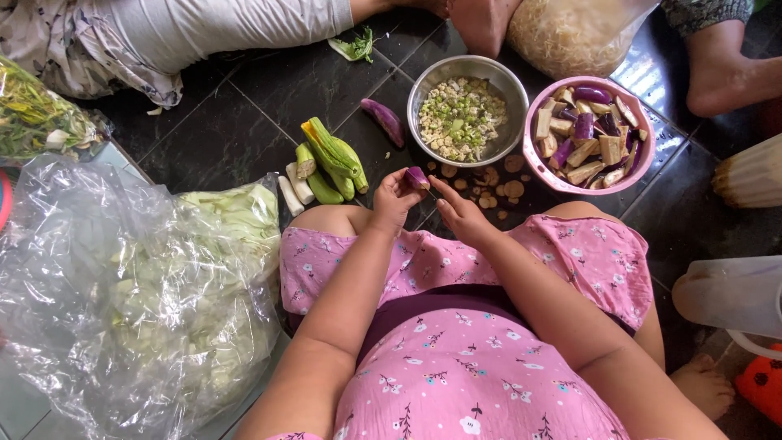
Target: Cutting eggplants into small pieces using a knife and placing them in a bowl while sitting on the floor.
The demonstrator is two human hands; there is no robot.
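— Where are the hands?

— Both forearms reach forward over the knees. The left hand (394,198) has its grip closed on a small purple eggplant piece (417,177), pinched at the fingertips. The right hand (461,213) lies just beside it, forefinger stretched toward the piece; I cannot tell whether its grip holds anything.

— And beyond them?

— Round slices (489,183) on the dark floor (220,130), then a steel bowl (425,81) of chopped bits and a pink bowl (643,167) of eggplant chunks. Green gourds (332,159) lie left.
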